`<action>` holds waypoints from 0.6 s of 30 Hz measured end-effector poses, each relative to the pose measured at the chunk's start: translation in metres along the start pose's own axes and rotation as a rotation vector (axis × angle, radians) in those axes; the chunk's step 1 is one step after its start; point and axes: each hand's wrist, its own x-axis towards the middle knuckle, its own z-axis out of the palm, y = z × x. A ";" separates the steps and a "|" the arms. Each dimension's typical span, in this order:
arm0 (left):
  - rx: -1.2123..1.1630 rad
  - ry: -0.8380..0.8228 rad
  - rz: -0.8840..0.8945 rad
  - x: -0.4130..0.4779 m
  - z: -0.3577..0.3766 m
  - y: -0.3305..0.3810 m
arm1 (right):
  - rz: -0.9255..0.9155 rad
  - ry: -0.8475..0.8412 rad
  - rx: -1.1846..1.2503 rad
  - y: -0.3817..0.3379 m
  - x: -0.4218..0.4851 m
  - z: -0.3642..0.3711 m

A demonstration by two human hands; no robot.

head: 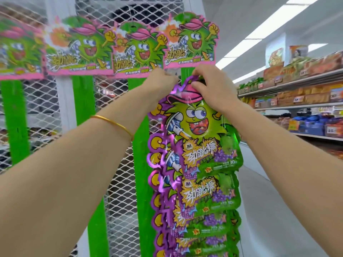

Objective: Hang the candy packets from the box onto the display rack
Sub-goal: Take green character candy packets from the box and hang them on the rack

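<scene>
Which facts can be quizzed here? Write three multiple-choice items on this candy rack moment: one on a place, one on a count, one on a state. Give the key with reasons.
1. Where are both hands working?
A. At the top of the purple-edged candy packet strip
B. At the bottom of the strip
C. On the shelf at the right

2. How many pink-edged header cards hang across the mesh rack?
A. One
B. Two
C. Four

3. What state are the three green strips to the left in?
A. Full of packets
B. Bare
C. Lying on the floor

Key: 1 A, since the left hand and right hand pinch the top of the candy packet strip, just under a header card. 2 C, four cards show in a row on the mesh rack. 3 B, each green strip hangs upright with no packets on it.
</scene>
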 end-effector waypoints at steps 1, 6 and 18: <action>-0.008 0.001 -0.003 0.001 0.001 -0.001 | -0.008 0.000 -0.005 0.002 0.001 0.002; -0.102 -0.020 -0.059 0.007 0.006 0.000 | -0.027 -0.001 0.013 0.005 0.002 0.005; -0.266 -0.123 -0.074 0.004 0.011 -0.003 | -0.018 -0.066 0.048 0.017 -0.019 0.001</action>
